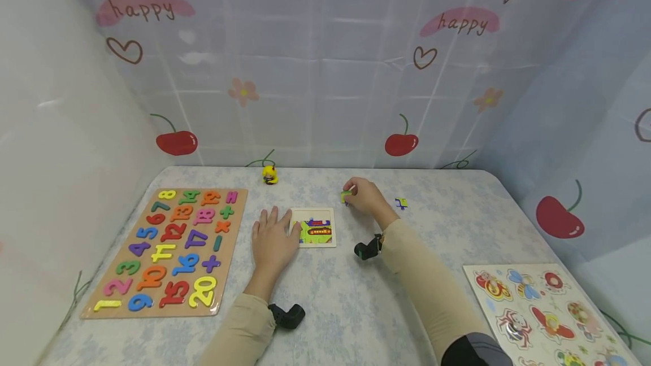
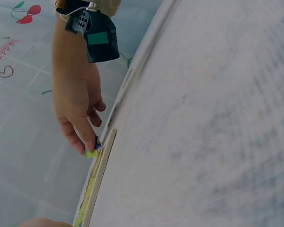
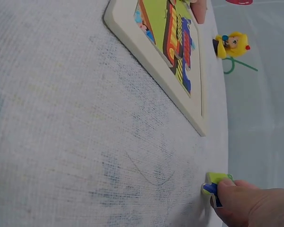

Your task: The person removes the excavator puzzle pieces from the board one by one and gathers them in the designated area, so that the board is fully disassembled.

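A person at a cloth-covered table (image 1: 325, 304) pinches a small puzzle piece (image 1: 345, 196) between the thumb and fingers of the right hand (image 1: 367, 196), just beyond the upper right corner of a framed puzzle (image 1: 334, 230). The left hand (image 1: 273, 240) lies flat with fingers spread, gripping nothing, its thumb over the frame's left side, probably to steady it. The fingertip hold on the piece seems suited to its small size. A second piece (image 1: 401, 203) lies on the table to the right, apparently kept within reach, while a number board (image 1: 228, 247) at left and an insect board (image 1: 470, 270) at right sit aside, perhaps to leave the middle for both hands. A yellow figurine (image 1: 270, 175) stands near the back edge. The backdrop (image 1: 315, 72) reads "happy" twice; the number board carries numerals up to 20 and arithmetic signs. No brand name is legible.
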Available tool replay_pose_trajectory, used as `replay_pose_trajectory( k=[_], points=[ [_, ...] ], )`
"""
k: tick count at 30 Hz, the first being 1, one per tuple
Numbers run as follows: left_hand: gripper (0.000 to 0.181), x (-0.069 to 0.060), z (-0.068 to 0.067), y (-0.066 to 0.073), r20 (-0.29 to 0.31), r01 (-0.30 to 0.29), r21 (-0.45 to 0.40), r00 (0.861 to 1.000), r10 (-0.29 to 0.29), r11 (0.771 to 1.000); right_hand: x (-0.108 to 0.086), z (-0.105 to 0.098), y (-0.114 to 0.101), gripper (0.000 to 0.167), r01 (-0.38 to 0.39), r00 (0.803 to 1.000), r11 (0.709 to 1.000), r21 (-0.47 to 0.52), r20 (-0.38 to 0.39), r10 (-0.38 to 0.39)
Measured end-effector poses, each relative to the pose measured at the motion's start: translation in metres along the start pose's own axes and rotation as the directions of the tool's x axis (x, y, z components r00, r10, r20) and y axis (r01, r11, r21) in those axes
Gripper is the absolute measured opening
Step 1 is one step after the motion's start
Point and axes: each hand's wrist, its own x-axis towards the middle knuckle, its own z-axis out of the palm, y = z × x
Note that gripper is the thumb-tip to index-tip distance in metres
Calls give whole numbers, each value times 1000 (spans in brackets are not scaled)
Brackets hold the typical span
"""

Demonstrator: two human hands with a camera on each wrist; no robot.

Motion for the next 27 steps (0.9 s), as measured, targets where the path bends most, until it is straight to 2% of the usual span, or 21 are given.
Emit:
replay_pose_trajectory(
  k=[9, 18, 27],
  points=[
    [56, 0, 0, 1, 2, 0, 3, 1000, 0, 1000, -4, 2, -4, 16, 26, 998, 984, -179, -59, -37],
    [56, 1, 1, -1, 2, -2, 5, 1000, 2, 1000, -2, 7, -3, 18, -40, 992, 963, -266, -124, 7],
    [56, 1, 2, 0, 9, -7, 6, 1000, 7, 1000, -5, 7, -3, 25, -1, 977, 934, -357, -198, -75]
  ],
)
